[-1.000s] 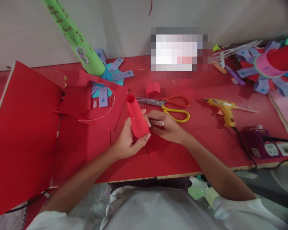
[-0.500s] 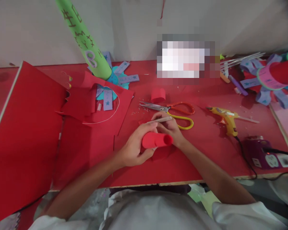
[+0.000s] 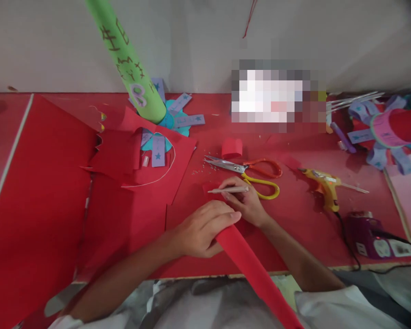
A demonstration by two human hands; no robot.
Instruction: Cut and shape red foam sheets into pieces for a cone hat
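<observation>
My left hand (image 3: pixel 205 228) is closed round one end of a long red paper tube (image 3: pixel 253 267), which slants down to the right over the table edge towards my lap. My right hand (image 3: pixel 243 198), just beyond it, pinches a slim whitish pen (image 3: pixel 229 189) with its tip pointing left. Under the pen tip lies a piece of red paper (image 3: pixel 210 188), partly hidden by my hands. Behind the right hand are scissors (image 3: pixel 241 169) with one orange and one yellow handle, lying slightly spread. A small red paper ring (image 3: pixel 232 148) stands beyond their blades.
A yellow glue gun (image 3: pixel 324 180) lies at right, its cord running to a purple power box (image 3: pixel 370 237). A green paper tube (image 3: pixel 130 68) rises at back left. Red card sheets (image 3: pixel 37 205) fill the left. A pink-banded red tube with purple loops (image 3: pixel 385 130) lies far right.
The red tube has swung from pointing up at the camera to slanting down right. My left hand has turned palm-down over its end. The pen has moved slightly clear of the left hand.
</observation>
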